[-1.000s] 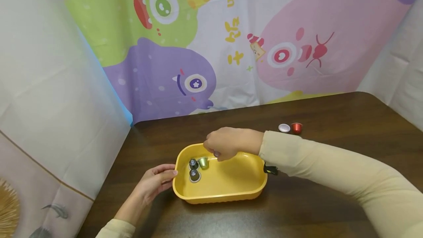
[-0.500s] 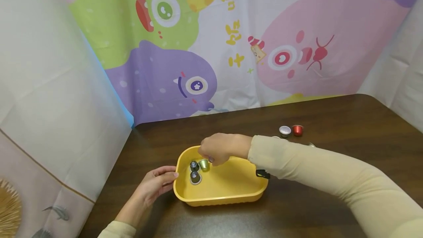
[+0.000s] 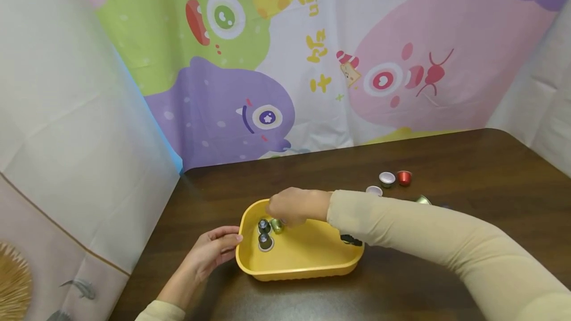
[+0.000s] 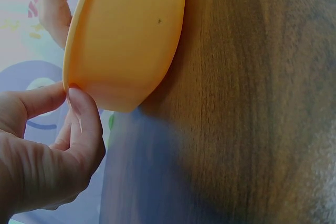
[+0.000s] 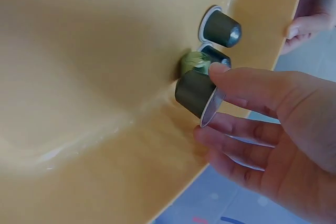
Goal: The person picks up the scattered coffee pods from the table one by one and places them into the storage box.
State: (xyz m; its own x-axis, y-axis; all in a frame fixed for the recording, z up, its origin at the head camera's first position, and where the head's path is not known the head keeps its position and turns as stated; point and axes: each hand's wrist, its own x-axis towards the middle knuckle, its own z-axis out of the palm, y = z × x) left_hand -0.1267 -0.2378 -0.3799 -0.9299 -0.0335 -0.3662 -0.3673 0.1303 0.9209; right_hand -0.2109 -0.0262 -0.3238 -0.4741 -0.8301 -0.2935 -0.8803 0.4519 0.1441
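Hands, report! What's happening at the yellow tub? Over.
Left hand pinches yellow tub by rim. Right hand holds dark coffee capsule over tub. Maybe in the way: light green capsule, two dark capsules.

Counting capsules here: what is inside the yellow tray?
Two dark capsules and a light green one rest in the yellow tray. The right hand holds another dark capsule over it. The sleeve hides the tray's far right corner; anything there is unseen.

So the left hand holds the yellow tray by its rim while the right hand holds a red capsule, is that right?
Not quite: the capsule in the right hand is dark, not red, as the right wrist view shows. The left hand does hold the yellow tray by its rim.
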